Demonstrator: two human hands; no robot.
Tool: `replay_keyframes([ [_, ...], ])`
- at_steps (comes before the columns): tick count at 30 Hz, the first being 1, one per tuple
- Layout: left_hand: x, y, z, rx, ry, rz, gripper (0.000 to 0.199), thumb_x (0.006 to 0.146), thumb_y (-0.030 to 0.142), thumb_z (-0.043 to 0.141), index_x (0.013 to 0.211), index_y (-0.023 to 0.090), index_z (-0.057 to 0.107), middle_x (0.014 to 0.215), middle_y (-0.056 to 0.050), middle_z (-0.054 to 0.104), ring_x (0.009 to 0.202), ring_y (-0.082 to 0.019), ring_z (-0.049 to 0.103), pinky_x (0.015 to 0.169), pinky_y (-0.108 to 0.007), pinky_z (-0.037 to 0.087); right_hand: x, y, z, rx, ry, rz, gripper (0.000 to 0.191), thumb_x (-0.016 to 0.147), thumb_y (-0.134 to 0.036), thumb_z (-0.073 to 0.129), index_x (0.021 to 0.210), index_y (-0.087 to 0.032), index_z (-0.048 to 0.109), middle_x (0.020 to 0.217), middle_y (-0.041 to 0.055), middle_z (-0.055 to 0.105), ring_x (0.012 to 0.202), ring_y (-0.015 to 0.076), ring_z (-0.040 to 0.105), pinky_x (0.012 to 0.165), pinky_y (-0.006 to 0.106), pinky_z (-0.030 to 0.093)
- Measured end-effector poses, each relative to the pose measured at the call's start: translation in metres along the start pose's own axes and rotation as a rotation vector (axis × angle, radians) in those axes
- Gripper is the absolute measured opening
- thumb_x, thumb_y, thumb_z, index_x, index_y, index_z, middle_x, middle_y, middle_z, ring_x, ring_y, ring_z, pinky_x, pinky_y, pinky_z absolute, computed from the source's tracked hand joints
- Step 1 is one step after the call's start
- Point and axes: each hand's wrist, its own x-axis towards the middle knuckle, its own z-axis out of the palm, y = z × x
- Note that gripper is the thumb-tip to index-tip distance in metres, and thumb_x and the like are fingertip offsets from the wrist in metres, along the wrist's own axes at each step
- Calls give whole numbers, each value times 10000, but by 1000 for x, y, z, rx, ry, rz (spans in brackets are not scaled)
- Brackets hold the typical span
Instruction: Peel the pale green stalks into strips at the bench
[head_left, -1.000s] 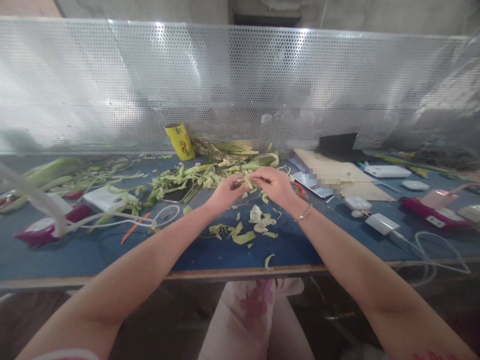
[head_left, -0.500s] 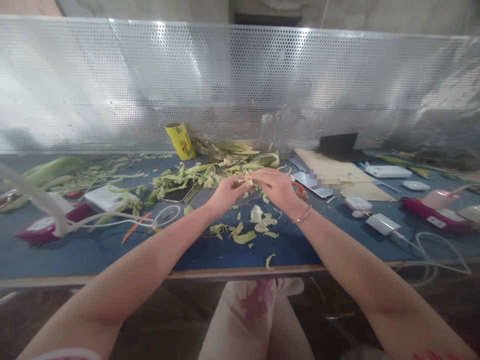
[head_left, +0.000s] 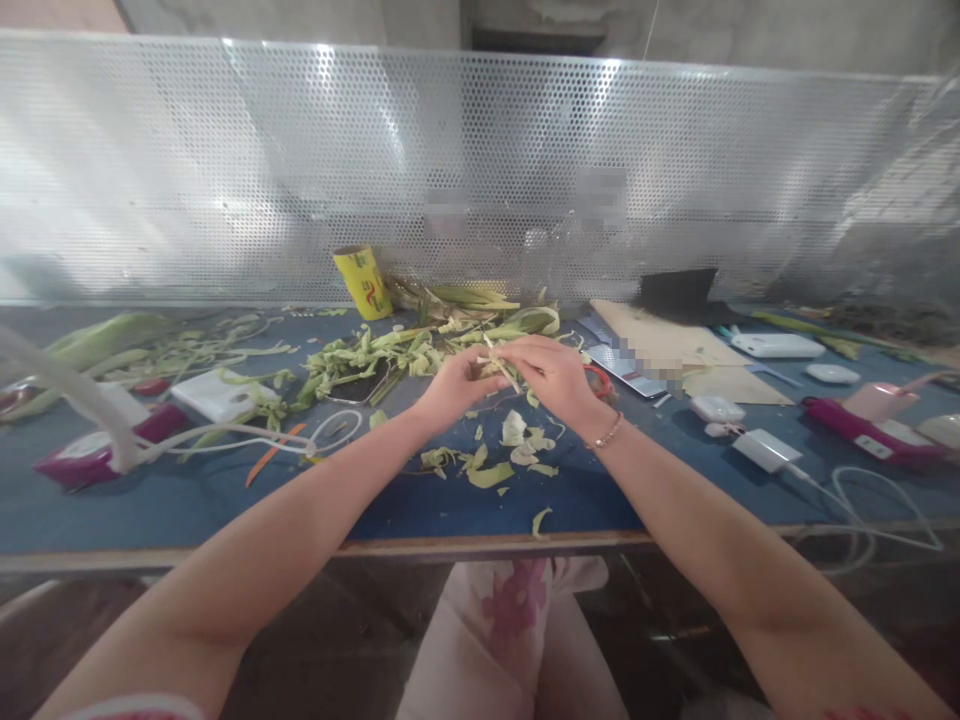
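Note:
At the middle of the blue table, my left hand (head_left: pixel 460 386) and my right hand (head_left: pixel 551 372) meet with fingers pinched. Between them is a thin pale strip (head_left: pixel 502 362), slanting from upper left to lower right; both hands' fingers close on it. Behind and to the left of the hands lies a heap of green leafy pieces (head_left: pixel 360 358). Pale green scraps (head_left: pixel 491 474) are scattered on the table just in front of the hands. A bracelet circles my right wrist.
A yellow tube (head_left: pixel 363 283) leans by the perforated metal panel (head_left: pixel 525 140). At left are a purple power strip (head_left: pixel 86 460), a white box (head_left: pixel 217 397) and cables. To the right are cardboard (head_left: pixel 667 335), a phone (head_left: pixel 630 370), white chargers (head_left: pixel 766 449) and another purple strip (head_left: pixel 874 437).
The pale strip between my fingers now shows longer and slanted. My fingertips have shifted slightly, while the arms and the items on the table stay about where they were.

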Motion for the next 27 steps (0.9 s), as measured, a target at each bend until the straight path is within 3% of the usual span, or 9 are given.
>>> replay_keyframes([
  [4, 2, -4, -1, 83, 13, 62, 346, 588, 246, 729, 876, 142, 568, 719, 1, 581, 631, -93, 496, 581, -219, 391, 0, -1, 1, -8, 25, -3, 278, 880, -192, 461, 1023, -296, 676, 1003, 9, 689, 952, 154, 626, 859, 333, 513],
  [10, -1, -3, -2, 140, 49, 39, 276, 707, 369, 626, 854, 146, 555, 524, 66, 422, 453, -46, 307, 457, -202, 255, 1, -3, 1, 9, 0, -53, 311, 870, -134, 450, 1032, -286, 668, 1022, 16, 683, 961, 143, 621, 865, 317, 509],
  [18, -2, -1, 2, 126, 113, 39, 307, 748, 442, 561, 805, 140, 568, 652, 2, 569, 547, -74, 411, 528, -214, 331, 4, -6, 3, 7, 30, -29, 245, 858, -140, 458, 908, -223, 683, 942, 40, 694, 909, 155, 629, 823, 313, 516],
  [22, -2, -2, 2, 155, 138, 62, 303, 767, 442, 536, 743, 142, 570, 622, 8, 551, 561, -81, 423, 542, -216, 338, 5, -4, 6, 107, 22, 65, 199, 838, -136, 480, 857, -206, 666, 897, 41, 681, 811, 145, 630, 738, 294, 528],
  [27, -1, -5, 0, 147, 140, 63, 310, 773, 449, 537, 734, 144, 577, 612, 13, 538, 540, -75, 402, 521, -216, 314, 5, -4, 6, 254, -31, 230, 153, 824, -155, 494, 830, -199, 641, 817, 17, 629, 533, 77, 543, 538, 238, 487],
])
